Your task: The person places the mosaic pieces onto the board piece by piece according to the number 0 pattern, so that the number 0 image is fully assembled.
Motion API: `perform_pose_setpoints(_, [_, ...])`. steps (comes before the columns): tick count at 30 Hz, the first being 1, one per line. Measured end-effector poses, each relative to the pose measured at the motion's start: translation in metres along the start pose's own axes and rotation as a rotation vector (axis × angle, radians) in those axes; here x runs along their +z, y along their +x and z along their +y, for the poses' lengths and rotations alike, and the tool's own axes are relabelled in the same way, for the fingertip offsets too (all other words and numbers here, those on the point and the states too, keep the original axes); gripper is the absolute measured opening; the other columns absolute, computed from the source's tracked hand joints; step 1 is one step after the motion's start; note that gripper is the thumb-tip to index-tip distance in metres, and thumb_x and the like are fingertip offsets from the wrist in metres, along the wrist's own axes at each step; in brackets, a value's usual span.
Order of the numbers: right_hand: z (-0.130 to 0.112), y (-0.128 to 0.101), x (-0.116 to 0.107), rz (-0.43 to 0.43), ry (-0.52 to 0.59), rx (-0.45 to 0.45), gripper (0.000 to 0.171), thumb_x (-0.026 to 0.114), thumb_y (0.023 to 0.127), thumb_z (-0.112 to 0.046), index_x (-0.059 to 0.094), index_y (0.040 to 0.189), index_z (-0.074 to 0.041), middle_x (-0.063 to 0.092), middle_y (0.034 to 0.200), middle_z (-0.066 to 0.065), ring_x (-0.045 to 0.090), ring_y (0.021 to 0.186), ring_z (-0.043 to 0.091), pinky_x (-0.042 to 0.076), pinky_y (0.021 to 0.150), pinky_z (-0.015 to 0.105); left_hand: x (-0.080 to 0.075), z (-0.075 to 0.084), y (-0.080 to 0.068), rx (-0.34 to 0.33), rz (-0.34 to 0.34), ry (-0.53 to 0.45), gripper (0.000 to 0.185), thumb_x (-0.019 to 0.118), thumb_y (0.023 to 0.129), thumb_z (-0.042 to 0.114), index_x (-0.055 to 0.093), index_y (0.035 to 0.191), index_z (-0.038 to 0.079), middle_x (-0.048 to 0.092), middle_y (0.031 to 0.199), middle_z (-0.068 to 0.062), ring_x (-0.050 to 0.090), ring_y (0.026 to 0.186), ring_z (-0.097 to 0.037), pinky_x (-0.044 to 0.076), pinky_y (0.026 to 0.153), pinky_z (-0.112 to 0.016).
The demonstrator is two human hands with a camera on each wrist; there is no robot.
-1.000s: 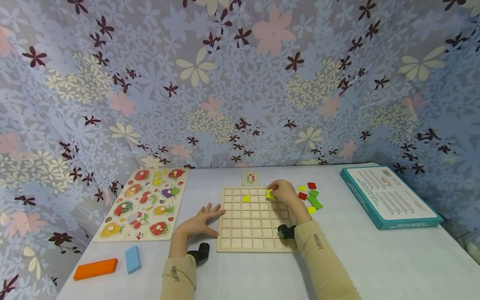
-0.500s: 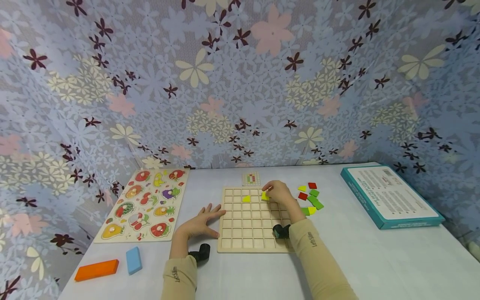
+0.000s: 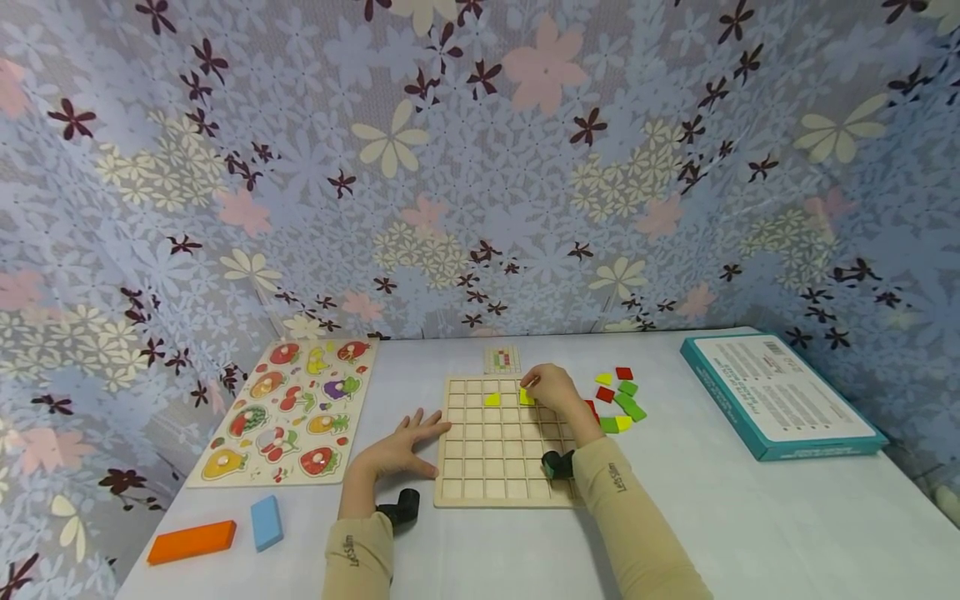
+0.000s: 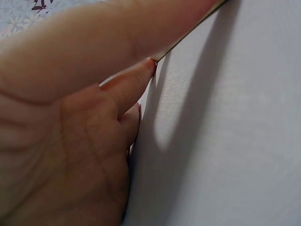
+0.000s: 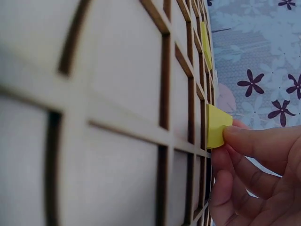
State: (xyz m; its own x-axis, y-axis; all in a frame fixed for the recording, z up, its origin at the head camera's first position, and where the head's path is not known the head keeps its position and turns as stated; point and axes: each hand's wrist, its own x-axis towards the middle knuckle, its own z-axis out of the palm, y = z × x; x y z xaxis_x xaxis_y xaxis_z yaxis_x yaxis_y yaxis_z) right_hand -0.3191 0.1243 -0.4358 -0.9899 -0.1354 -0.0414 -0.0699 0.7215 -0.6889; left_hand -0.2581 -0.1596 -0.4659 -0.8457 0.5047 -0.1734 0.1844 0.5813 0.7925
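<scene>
A wooden grid board (image 3: 495, 492) with square cells lies in the middle of the table. My right hand (image 3: 555, 390) pinches a yellow tile (image 5: 217, 126) between thumb and fingers, right at the board's surface in the upper right cells. Another yellow tile (image 3: 492, 399), with a slanted or curved side, sits in a cell of the second row, left of the held one. My left hand (image 3: 397, 446) rests spread at the board's left edge, thumb and fingertips touching it; the left wrist view shows its palm (image 4: 70, 155) low over the white cloth.
Loose red, green and yellow tiles (image 3: 630, 406) lie right of the board. A small pattern card (image 3: 502, 359) is behind it. A fruit puzzle board (image 3: 288, 408), an orange block (image 3: 192, 542) and a blue block (image 3: 266, 523) are at left, a teal box (image 3: 780, 396) at right.
My right hand has moved left and slightly nearer with the yellow tile, from a cell further right. More loose tiles show beside its wrist. My left hand has stayed put.
</scene>
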Motion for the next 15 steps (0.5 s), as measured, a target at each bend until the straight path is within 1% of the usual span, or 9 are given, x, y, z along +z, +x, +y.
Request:
perform_pose_setpoints(5, [0.0001,0.0003,0.0007,-0.01,-0.003,0.002,0.012,0.06,0.083,-0.002,0.069,0.091,-0.001,0.065,0.089,0.011,0.055,0.074,0.021,0.044,0.061,0.029,-0.0004,0.0009,-0.0007,0.001,0.0,-0.002,0.082,0.079,0.068,0.015,0.041,0.14,0.013,0.017,0.153,-0.008,-0.009,0.14,-0.034,-0.005,0.11,-0.057])
perform_pose_setpoints(11, [0.0013,0.0008,0.0027,-0.024,0.005,0.024,0.013,0.06,0.083,-0.001,0.07,0.092,0.0,0.066,0.094,0.013,0.055,0.075,0.021,0.044,0.059,0.027,-0.0002,0.0008,-0.001,0.002,0.001,0.003,0.081,0.079,0.068,0.015,0.042,0.14,0.013,0.018,0.153,-0.008,-0.009,0.14,-0.034,-0.005,0.111,-0.056])
perform_pose_setpoints(15, [0.0019,0.0002,0.0029,-0.026,-0.011,0.027,0.014,0.06,0.083,-0.001,0.07,0.092,0.0,0.066,0.095,0.013,0.055,0.074,0.02,0.042,0.058,0.025,0.0002,0.0,-0.001,0.007,-0.001,0.01,0.081,0.079,0.068,0.016,0.042,0.14,0.013,0.018,0.153,-0.008,-0.008,0.14,-0.035,-0.005,0.111,-0.057])
